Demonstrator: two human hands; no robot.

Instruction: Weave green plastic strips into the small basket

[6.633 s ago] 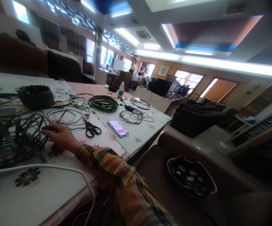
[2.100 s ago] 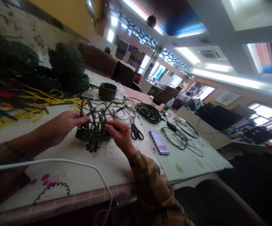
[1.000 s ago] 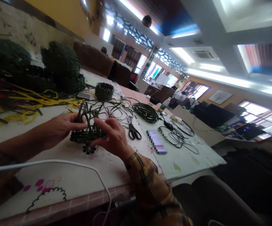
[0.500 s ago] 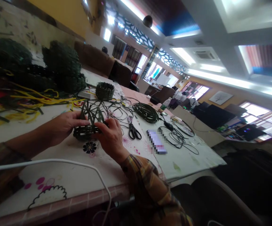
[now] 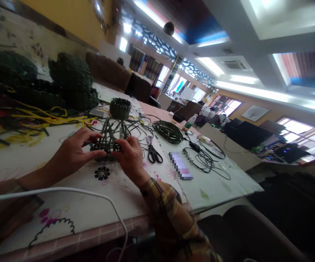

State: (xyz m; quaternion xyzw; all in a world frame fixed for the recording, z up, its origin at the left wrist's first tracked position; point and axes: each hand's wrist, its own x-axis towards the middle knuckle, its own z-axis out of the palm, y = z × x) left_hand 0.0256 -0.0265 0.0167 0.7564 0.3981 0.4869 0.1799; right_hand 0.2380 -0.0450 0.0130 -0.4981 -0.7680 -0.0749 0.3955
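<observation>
A small, partly woven basket (image 5: pixel 108 146) of dark green strips stands on the table in front of me, with loose strip ends sticking up from its low wall. My left hand (image 5: pixel 77 147) grips its left side, thumb low on the near wall and fingers behind the rim. On the right side my right hand (image 5: pixel 131 154) pinches the woven band between thumb and fingers. Black-handled scissors (image 5: pixel 154 154) lie just right of my right hand. Behind the basket sits a woven green basket (image 5: pixel 120 108) with a closed wall.
A coil of green strip (image 5: pixel 168 131), a phone (image 5: pixel 180 165) and a black cable (image 5: pixel 205 160) lie to the right. Yellow strips (image 5: pixel 61 118) and stacked green baskets (image 5: pixel 71 80) are at the left. A white cable (image 5: pixel 92 193) crosses the foreground.
My left hand has shifted its hold, its thumb now lower on the basket's near side and its fingers spread wider. The basket has turned or tilted slightly and sits a little farther right.
</observation>
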